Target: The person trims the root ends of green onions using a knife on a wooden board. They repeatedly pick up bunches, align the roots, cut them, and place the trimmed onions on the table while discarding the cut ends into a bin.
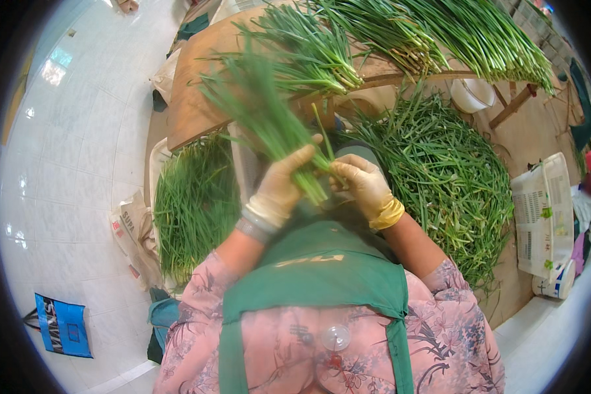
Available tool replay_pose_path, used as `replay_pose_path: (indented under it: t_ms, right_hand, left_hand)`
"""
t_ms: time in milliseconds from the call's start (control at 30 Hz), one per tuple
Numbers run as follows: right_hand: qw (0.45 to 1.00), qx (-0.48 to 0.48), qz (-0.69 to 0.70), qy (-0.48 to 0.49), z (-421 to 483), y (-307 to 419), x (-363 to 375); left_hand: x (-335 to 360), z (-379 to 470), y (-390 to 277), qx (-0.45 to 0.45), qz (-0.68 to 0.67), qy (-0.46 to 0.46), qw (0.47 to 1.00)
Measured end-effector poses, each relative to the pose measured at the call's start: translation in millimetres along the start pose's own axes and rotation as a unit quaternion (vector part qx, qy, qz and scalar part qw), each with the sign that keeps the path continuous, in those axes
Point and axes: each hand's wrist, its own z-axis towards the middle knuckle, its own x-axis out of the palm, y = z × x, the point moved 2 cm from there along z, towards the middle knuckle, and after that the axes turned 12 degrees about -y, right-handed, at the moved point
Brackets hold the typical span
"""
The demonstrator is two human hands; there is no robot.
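My left hand (283,184), in a pale thin glove, is closed round a bunch of garlic chives (276,115), whose leaves are blurred and point up and to the left. Close to the lower stems, my right hand (359,182), gloved too, pinches a yellowish chive leaf (323,130) between thumb and fingers. Both hands are above my lap, over the green apron (320,276). Beyond them, a wooden table (199,83) bears a small bunch of chives (320,64), another bunch (404,44) and a long row of chives (492,39).
At the left stands a crate full of chives (197,207), beside a paper sack (133,236). A large heap of loose green leaves (438,187) covers the floor at the right. Past it are a white plastic crate (541,216) and, under the table edge, a white bucket (473,95).
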Motion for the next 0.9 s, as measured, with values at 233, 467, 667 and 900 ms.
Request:
replay_pose_path:
  t_ms: [233,467,667,900]
  right_hand:
    - [0.948,-0.151,-0.196,-0.2,-23.7,18.8,-105.1]
    - [0.716,-0.491,-0.489,-0.083,-28.6,49.6,-13.0]
    - [0.717,-0.497,-0.481,-0.088,4.0,33.8,20.0]
    - [0.964,-0.197,-0.157,-0.086,10.9,7.9,17.6]
  left_hand:
    - [-7.1,5.0,-5.1,0.032,-0.013,-0.073,0.997]
    - [-6.8,6.1,7.9,0.016,0.051,-0.101,0.993]
    - [0.4,0.5,-4.9,0.029,0.058,-0.028,0.998]
    - [-15.1,7.3,0.3,0.072,0.058,-0.011,0.996]
